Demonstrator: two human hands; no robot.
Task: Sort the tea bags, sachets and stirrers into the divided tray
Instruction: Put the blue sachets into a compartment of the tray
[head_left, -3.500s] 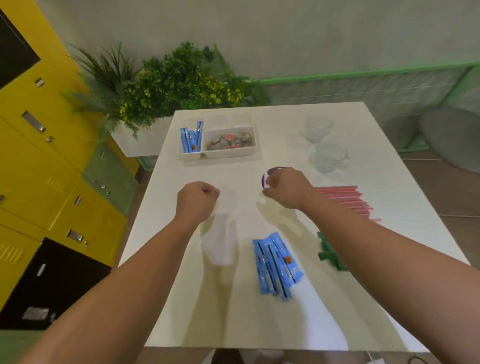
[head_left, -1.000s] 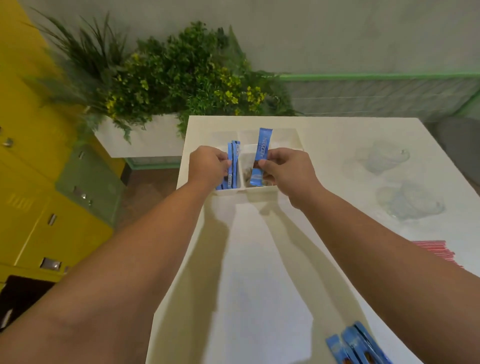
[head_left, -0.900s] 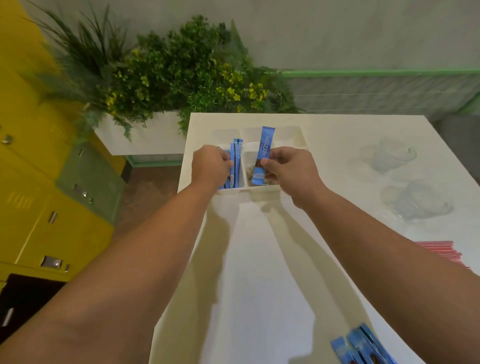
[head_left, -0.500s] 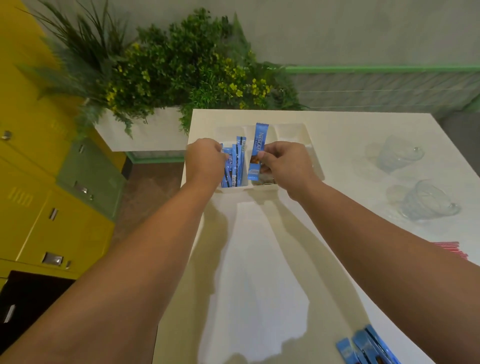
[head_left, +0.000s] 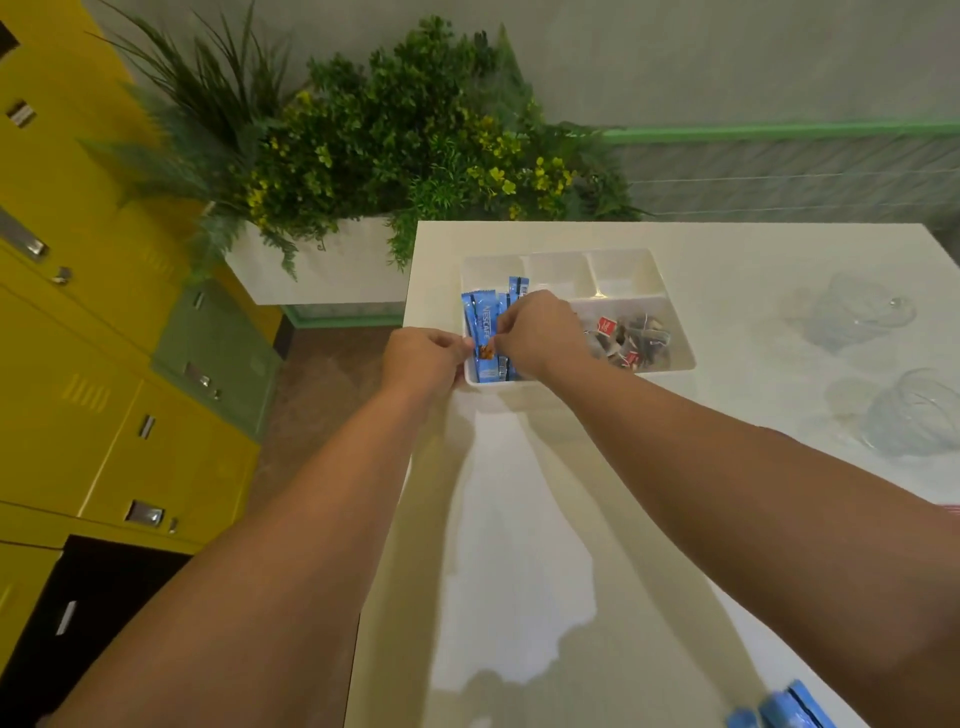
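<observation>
Sachet lowered into the tray on the desk.
The right hand pinches a blue sachet, now down among the others in the left slot of the tray, no longer upright over the divider. The left hand curls at its edge; whether it grips, I cannot tell. Tea bags fill the right slot.

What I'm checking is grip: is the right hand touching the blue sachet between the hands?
Touching. In the head view the right hand pinches the blue sachet by its right edge; no gap shows.
</observation>
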